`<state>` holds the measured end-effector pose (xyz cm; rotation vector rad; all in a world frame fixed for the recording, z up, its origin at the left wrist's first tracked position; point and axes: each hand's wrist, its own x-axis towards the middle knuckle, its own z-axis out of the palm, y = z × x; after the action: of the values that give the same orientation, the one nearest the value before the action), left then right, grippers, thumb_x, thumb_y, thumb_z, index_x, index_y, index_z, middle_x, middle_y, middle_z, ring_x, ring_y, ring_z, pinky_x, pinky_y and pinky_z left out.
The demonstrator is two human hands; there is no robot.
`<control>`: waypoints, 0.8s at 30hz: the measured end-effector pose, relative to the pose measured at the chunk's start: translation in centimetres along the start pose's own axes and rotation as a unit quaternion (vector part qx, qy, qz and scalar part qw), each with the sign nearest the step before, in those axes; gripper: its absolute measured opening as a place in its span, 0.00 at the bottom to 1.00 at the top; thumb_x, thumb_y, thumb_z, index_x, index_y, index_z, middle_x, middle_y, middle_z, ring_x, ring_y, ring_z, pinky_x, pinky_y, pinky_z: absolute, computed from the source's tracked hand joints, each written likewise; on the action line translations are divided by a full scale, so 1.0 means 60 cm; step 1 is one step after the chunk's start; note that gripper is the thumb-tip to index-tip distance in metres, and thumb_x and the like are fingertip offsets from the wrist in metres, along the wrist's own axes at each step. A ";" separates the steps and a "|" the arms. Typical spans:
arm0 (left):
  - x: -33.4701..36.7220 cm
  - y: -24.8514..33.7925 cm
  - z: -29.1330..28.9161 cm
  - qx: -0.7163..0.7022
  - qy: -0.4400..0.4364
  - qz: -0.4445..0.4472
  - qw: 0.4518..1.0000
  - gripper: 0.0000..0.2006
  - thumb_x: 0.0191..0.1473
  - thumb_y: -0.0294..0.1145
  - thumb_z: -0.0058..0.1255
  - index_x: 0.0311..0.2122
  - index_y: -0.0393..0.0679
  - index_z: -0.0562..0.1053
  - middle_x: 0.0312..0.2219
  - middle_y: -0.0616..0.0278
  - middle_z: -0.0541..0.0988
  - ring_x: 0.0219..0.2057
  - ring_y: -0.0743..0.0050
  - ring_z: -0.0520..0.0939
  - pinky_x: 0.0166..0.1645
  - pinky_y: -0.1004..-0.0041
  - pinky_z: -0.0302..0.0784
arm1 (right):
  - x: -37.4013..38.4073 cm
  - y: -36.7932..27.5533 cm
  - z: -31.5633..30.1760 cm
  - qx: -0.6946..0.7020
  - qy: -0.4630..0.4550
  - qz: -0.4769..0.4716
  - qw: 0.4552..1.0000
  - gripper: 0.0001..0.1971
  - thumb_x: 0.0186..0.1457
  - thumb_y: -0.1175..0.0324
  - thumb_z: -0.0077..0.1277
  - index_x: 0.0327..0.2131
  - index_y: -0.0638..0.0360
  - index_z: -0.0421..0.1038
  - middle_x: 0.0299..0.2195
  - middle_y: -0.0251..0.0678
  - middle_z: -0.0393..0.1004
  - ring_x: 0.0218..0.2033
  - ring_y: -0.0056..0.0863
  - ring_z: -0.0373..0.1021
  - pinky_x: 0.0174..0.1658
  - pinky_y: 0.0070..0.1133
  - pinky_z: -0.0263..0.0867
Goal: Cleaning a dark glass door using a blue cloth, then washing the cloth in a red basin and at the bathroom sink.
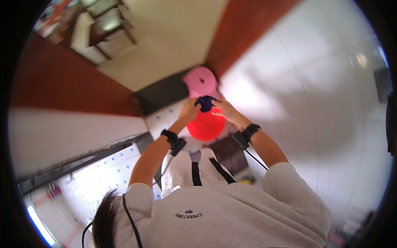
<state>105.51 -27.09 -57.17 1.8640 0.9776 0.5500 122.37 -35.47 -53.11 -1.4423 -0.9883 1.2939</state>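
Note:
A crumpled dark blue cloth [205, 103] is bunched up between my two hands. My left hand [190, 109] grips its left side, with the fingers curled in. On the other side, my right hand [225, 109] has hold of the cloth, its fingers bent around the edge. Just below the hands is a bright red round bucket or basin [206, 127]; the cloth overlaps its far rim, and what lies inside cannot be made out. Beyond the cloth stands a pink plastic stool [202, 81] with a small hole in its top.
A dark door sill [163, 93] runs behind the stool between reddish-brown door frames [244, 37]. White tiled wall [314, 82] rises close on my right. Through the doorway a chair [107, 29] stands on beige floor. Near my feet lies a dark mat or panel [229, 155].

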 end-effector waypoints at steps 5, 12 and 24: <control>-0.057 0.076 -0.060 -0.464 0.215 -0.232 0.828 0.12 0.47 0.35 0.38 0.37 0.44 0.66 0.26 0.62 0.71 0.29 0.71 0.73 0.29 0.71 0.70 | 0.040 -0.081 0.000 0.202 -0.135 0.137 0.961 0.12 0.50 0.67 0.39 0.35 0.66 0.61 0.36 0.43 0.66 0.36 0.38 0.67 0.39 0.28 0.66; -0.227 0.130 -0.193 -0.404 0.391 -0.212 0.799 0.10 0.48 0.36 0.38 0.35 0.45 0.66 0.26 0.66 0.70 0.28 0.77 0.72 0.30 0.74 0.68 | 0.031 -0.079 0.133 -0.061 -0.228 0.099 0.967 0.27 0.44 0.58 0.48 0.45 0.57 0.50 0.36 0.46 0.65 0.37 0.34 0.64 0.37 0.32 0.64; -0.449 0.287 -0.230 0.354 0.381 0.029 0.854 0.10 0.37 0.32 0.53 0.29 0.45 0.72 0.26 0.62 0.71 0.33 0.62 0.69 0.39 0.68 0.64 | -0.022 -0.132 0.434 0.156 -0.594 0.199 0.764 0.14 0.52 0.65 0.34 0.40 0.61 0.61 0.34 0.38 0.67 0.36 0.26 0.65 0.39 0.20 0.63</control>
<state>86.80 -46.03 -34.72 2.3658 1.8390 1.1295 96.52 -31.65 -45.48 -0.4218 -1.1359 2.6749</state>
